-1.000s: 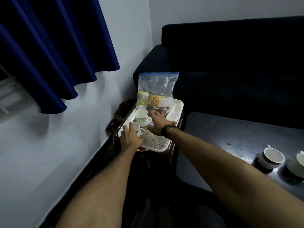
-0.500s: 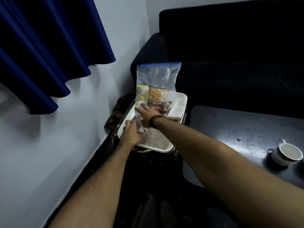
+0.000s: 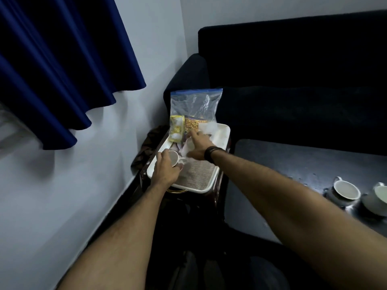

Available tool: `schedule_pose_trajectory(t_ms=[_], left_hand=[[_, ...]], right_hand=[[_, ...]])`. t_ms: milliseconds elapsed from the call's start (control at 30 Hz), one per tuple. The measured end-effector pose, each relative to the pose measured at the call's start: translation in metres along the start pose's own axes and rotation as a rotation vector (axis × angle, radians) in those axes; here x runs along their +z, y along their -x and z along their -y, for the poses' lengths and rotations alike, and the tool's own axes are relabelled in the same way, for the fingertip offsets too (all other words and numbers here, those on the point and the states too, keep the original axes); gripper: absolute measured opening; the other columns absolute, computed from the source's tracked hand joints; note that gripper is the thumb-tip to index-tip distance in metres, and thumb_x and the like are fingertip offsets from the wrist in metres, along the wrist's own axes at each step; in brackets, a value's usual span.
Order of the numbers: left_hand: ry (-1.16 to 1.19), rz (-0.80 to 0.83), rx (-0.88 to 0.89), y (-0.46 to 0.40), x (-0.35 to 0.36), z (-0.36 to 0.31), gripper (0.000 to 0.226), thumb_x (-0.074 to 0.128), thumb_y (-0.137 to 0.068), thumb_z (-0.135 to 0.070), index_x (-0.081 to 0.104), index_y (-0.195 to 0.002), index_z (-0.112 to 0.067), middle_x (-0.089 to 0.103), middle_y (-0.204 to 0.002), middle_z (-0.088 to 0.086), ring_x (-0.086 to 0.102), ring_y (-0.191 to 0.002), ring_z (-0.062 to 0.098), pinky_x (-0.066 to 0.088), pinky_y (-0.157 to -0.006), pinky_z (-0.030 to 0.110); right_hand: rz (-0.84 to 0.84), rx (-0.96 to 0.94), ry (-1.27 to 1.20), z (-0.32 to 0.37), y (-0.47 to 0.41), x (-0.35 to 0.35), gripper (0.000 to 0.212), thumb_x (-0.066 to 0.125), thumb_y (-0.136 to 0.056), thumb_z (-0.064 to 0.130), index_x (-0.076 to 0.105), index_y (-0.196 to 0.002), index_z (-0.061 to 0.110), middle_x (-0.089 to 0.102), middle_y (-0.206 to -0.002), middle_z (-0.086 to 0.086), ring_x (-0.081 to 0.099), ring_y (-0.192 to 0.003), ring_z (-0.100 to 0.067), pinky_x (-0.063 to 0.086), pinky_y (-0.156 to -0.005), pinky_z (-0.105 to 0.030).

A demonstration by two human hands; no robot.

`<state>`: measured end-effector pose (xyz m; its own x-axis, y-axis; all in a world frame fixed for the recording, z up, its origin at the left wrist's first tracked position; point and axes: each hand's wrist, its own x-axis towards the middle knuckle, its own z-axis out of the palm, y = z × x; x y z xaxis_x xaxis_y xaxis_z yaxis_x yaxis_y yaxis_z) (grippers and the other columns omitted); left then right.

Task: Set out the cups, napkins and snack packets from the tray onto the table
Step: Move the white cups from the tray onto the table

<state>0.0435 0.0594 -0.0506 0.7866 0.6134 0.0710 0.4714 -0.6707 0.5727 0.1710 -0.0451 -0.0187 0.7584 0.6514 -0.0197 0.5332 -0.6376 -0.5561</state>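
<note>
A white tray [image 3: 223, 133] sits on a small stand beside the dark table [image 3: 293, 162]. My left hand [image 3: 166, 171] is closed around a white cup [image 3: 174, 158] at the tray's near left. My right hand [image 3: 199, 145], motion-blurred, grips a second white cup [image 3: 187, 146] in the middle of the tray, its index finger stretched toward the back. A clear zip bag [image 3: 195, 105] leans upright at the tray's far end. Inside it are a yellow snack packet [image 3: 175, 130], a brown snack packet [image 3: 191, 124] and something white, perhaps napkins [image 3: 207, 128].
A woven mat [image 3: 200, 174] lines the tray's near end. Two white cups on saucers [image 3: 346, 191] [image 3: 380, 193] stand on the table at the right. A dark sofa [image 3: 293, 84] is behind, a blue curtain [image 3: 62, 70] and a wall on the left.
My right hand shifted from the far cup's top toward the tray's middle, the cup moving with it. My left hand stays on the near cup. The view swung slightly right.
</note>
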Motion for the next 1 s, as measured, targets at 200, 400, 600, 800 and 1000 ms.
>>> schedule_pose_trajectory(t_ms=[200, 400, 600, 800, 1000], left_hand=[[0.084, 0.036, 0.035, 0.015, 0.017, -0.064, 0.073, 0.078, -0.072, -0.044, 0.046, -0.129, -0.011, 0.049, -0.133, 0.011, 0.052, -0.119, 0.033, 0.044, -0.093, 0.039], [0.051, 0.138, 0.071, 0.047, 0.061, -0.146, 0.083, 0.074, -0.071, -0.056, 0.043, -0.132, -0.008, 0.057, -0.128, 0.018, 0.056, -0.117, 0.037, 0.047, -0.087, 0.039], [-0.058, 0.219, 0.161, 0.074, 0.116, -0.235, 0.063, 0.061, -0.071, -0.066, 0.048, -0.119, -0.027, 0.059, -0.119, 0.010, 0.059, -0.109, 0.036, 0.043, -0.083, 0.040], [-0.168, 0.259, 0.250, 0.085, 0.194, -0.313, 0.062, 0.057, -0.075, -0.071, 0.051, -0.118, -0.026, 0.058, -0.118, 0.011, 0.060, -0.106, 0.037, 0.039, -0.075, 0.039], [-0.184, 0.249, 0.147, 0.079, 0.264, -0.355, 0.075, 0.065, -0.075, -0.065, 0.049, -0.124, -0.011, 0.054, -0.130, 0.014, 0.057, -0.116, 0.039, 0.046, -0.088, 0.044]], right_hand=[[-0.053, 0.135, -0.047, -0.069, 0.043, -0.086, 0.080, 0.083, -0.067, 0.023, 0.044, -0.136, 0.011, 0.048, -0.135, -0.014, 0.048, -0.123, -0.029, 0.042, -0.096, -0.033], [-0.124, 0.277, 0.006, -0.164, 0.113, -0.164, 0.081, 0.080, -0.071, 0.024, 0.040, -0.140, 0.009, 0.044, -0.137, -0.013, 0.048, -0.122, -0.030, 0.044, -0.092, -0.035], [-0.207, 0.431, 0.035, -0.266, 0.175, -0.229, 0.068, 0.078, -0.070, 0.016, 0.044, -0.130, 0.018, 0.043, -0.126, -0.014, 0.052, -0.111, -0.034, 0.048, -0.079, -0.035], [-0.195, 0.492, 0.126, -0.363, 0.210, -0.258, 0.066, 0.078, -0.068, 0.014, 0.047, -0.126, 0.024, 0.045, -0.124, -0.013, 0.054, -0.110, -0.034, 0.048, -0.082, -0.035], [-0.116, 0.455, 0.220, -0.427, 0.209, -0.241, 0.062, 0.071, -0.072, 0.010, 0.046, -0.125, 0.030, 0.045, -0.126, -0.008, 0.050, -0.116, -0.032, 0.049, -0.090, -0.041]])
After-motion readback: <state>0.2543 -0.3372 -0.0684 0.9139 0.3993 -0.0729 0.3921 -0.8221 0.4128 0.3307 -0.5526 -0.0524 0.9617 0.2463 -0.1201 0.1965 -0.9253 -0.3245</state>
